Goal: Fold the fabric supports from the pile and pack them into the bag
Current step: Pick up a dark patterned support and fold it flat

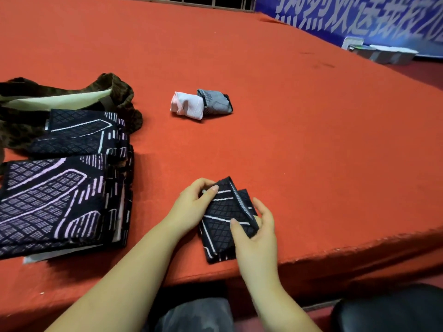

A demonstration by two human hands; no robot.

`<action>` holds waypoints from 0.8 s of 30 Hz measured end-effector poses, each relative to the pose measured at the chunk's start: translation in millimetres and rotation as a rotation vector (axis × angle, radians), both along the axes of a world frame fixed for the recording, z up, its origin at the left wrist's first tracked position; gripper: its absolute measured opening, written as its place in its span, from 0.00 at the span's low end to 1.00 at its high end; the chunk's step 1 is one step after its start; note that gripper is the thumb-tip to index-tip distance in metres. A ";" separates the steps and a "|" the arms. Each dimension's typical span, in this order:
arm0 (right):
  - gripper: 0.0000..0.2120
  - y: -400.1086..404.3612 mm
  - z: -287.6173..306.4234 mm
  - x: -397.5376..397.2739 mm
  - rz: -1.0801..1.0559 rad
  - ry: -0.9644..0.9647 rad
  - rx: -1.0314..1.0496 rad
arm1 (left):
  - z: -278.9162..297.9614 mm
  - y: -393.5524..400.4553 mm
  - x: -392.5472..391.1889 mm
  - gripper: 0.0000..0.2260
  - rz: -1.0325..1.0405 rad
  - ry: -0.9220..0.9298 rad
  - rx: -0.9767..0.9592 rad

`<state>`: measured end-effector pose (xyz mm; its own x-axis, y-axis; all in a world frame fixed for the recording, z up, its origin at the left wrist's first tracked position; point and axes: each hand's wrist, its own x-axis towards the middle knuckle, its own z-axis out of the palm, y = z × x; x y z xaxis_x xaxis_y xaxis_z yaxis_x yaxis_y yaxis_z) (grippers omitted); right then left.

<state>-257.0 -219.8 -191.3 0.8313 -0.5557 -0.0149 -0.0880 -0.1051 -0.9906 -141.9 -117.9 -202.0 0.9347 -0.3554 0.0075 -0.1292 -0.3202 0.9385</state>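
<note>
Near the front edge of the red surface (287,116), both hands work one dark patterned fabric support (224,220). Left hand (191,207) pinches its upper-left corner; right hand (256,233) grips the right flap, half turned over. Step in hand: folding, approx. mid-fold. Pile (60,188) lies at left, touching the bag (24,97) behind it. Next move: flatten fold, then carry to bag; its opening appears slack, prob. needs spreading.

Sat on a desk (287,104) covered in red-orange cloth. Backed at the far right by a blue banner (359,17) with blurred white characters. Stacked below it, pale flat packets (383,52). Showed a black rounded seat (388,310) at the near right corner.
</note>
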 end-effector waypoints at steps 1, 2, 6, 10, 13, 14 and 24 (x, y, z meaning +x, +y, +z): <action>0.25 -7.9 -0.6 -1.5 0.000 0.026 -0.088 | -1.5 -2.9 0.2 0.03 0.010 -0.040 0.077; 0.25 -14.6 -2.4 -2.8 0.000 0.053 -0.182 | -1.6 -5.9 -0.3 0.02 0.021 -0.085 0.148; 0.25 -28.5 -8.4 -6.4 -0.015 0.140 -0.430 | 3.8 -18.2 -3.7 0.08 0.072 -0.233 0.349; 0.23 -36.1 -12.1 -8.1 -0.063 0.164 -0.552 | 0.6 -31.7 -3.4 0.10 0.083 -0.319 0.452; 0.24 -40.3 -15.4 -10.4 -0.063 0.206 -0.646 | -5.4 -39.0 -5.0 0.12 0.110 -0.343 0.553; 0.24 -41.0 -16.7 -10.8 -0.065 0.213 -0.675 | -7.6 -40.0 -5.7 0.13 0.123 -0.356 0.586; 0.37 -43.5 -34.2 -5.4 0.253 0.461 -1.050 | -15.3 -33.1 -16.6 0.28 0.106 -0.336 0.779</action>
<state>-262.5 -263.3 -225.5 0.9554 -0.2944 0.0244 -0.2753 -0.9173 -0.2877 -158.5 -151.0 -217.3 0.9551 -0.2851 0.0801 -0.2944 -0.8843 0.3625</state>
